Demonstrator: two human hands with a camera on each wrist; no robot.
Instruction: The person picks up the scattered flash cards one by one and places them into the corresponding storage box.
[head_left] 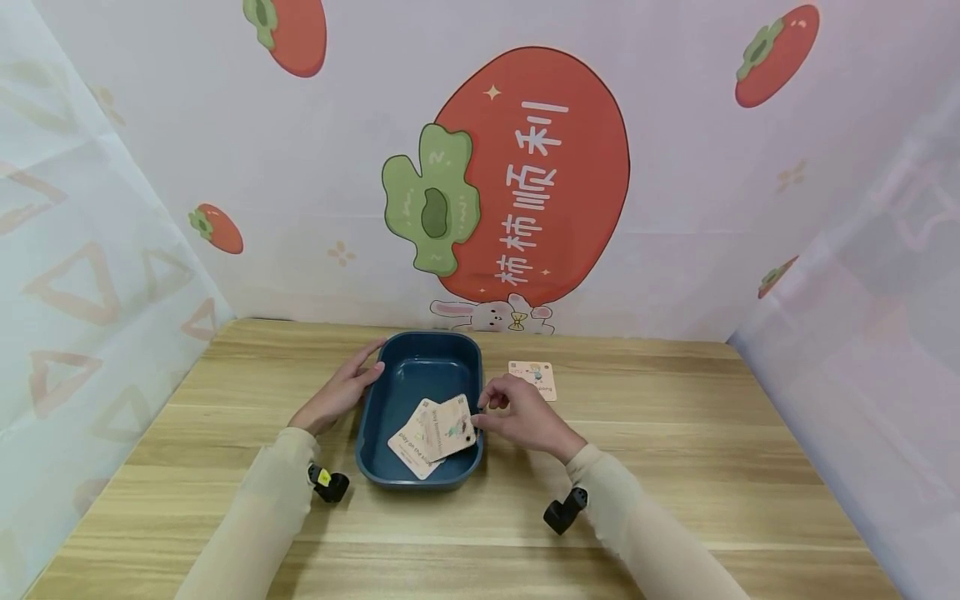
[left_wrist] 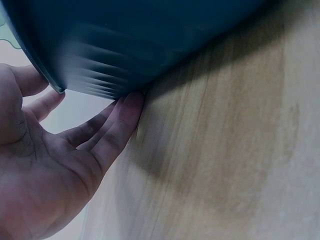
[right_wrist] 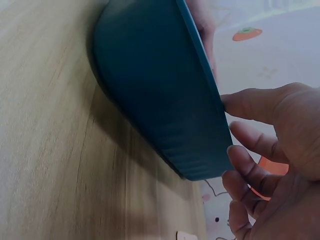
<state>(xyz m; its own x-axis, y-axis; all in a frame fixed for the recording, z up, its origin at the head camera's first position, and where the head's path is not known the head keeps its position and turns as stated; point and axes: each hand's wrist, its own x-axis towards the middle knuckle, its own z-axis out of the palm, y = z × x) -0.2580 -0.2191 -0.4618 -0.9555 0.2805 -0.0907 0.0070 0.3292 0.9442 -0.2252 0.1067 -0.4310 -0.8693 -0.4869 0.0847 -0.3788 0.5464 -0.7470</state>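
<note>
A deep blue rectangular tray (head_left: 420, 358) stands on the wooden table. My left hand (head_left: 347, 388) holds its far left side, the thumb at the rim and the other fingers against the outer wall (left_wrist: 100, 65). Inside the tray's near end, two square picture cards overlap: the upper card (head_left: 442, 433) leans toward the right wall, over the lower card (head_left: 408, 446). At the right rim is my right hand (head_left: 521, 414), thumb tip right by the upper card's corner. In the right wrist view its thumb and loosely bent fingers (right_wrist: 255, 167) stand apart with nothing showing between them.
Another picture card (head_left: 534, 379) lies on the table (head_left: 675, 442) beyond my right hand, right of the tray. A printed cloth backdrop (head_left: 660, 208) with persimmons and a rabbit rises behind the table, and more cloth (head_left: 97, 275) hangs at the sides.
</note>
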